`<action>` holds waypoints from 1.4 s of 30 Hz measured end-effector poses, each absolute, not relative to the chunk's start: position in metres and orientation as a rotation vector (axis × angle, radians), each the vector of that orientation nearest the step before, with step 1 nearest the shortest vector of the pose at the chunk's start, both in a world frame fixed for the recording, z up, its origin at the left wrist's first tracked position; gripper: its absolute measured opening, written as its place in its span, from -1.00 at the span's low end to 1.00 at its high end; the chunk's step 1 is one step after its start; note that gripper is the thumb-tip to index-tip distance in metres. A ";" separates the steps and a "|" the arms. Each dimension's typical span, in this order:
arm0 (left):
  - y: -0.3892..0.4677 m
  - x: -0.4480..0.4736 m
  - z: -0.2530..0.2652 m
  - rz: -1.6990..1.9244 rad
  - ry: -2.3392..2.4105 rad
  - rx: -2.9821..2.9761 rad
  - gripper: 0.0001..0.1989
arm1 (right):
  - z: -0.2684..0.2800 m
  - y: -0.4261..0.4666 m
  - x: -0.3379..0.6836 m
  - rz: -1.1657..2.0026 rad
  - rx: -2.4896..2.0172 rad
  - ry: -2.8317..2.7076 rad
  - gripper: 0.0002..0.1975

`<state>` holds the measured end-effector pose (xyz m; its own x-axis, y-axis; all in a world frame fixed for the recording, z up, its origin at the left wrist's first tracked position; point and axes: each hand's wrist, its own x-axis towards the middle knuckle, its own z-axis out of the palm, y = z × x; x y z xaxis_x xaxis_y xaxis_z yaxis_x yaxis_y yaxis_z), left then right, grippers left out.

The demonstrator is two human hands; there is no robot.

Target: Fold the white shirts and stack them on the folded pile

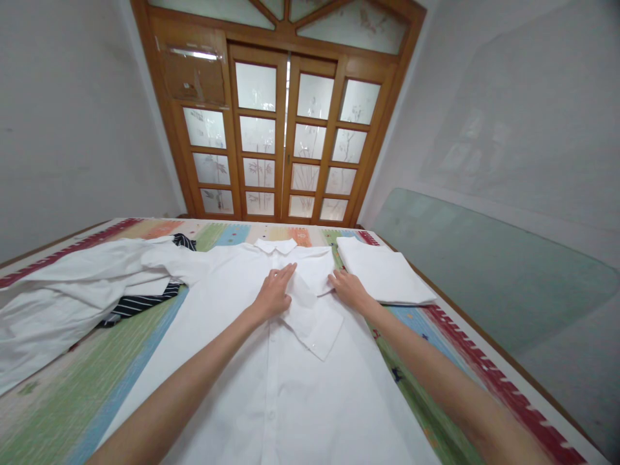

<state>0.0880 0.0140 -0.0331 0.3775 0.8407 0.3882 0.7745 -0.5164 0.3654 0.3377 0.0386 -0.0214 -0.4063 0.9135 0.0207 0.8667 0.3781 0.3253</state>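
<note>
A white button-up shirt (232, 361) lies spread out front side up, its collar (275, 246) pointing away from me. Its right-hand sleeve (312, 326) is folded inward across the chest, with the cuff end slanting down past the button line. My left hand (274, 294) rests on the chest beside the folded sleeve, fingers stretched out and thumb apart. At the shirt's right side, below the shoulder, my right hand (347, 289) has its fingers curled on the fabric edge. The fingertips of that hand are partly hidden.
A folded white garment (385, 271) lies to the right of the shirt. Rumpled white clothing (72, 297) and a black striped piece (148, 302) lie at left. Everything is on a colourful striped cover (121, 374). A glass panel (484, 258) leans on the right wall; wooden doors (283, 135) stand beyond.
</note>
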 end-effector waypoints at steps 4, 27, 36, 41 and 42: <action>0.029 0.095 -0.032 0.654 1.420 2.619 -0.17 | -0.027 0.039 0.337 0.442 1.683 2.383 -0.69; 0.062 0.029 -0.061 1.664 1.063 0.703 -0.74 | -0.005 0.166 0.356 0.094 2.178 2.472 -0.55; 0.055 0.030 -0.067 1.874 1.317 1.157 -0.66 | -0.018 0.182 0.341 0.266 2.036 2.398 -0.69; 0.033 0.034 -0.057 1.630 1.517 2.117 -0.56 | -0.023 0.181 0.335 0.304 2.044 2.394 -0.64; 0.029 0.036 -0.055 1.526 1.552 2.254 -0.53 | -0.024 0.181 0.335 0.308 2.058 2.388 -0.63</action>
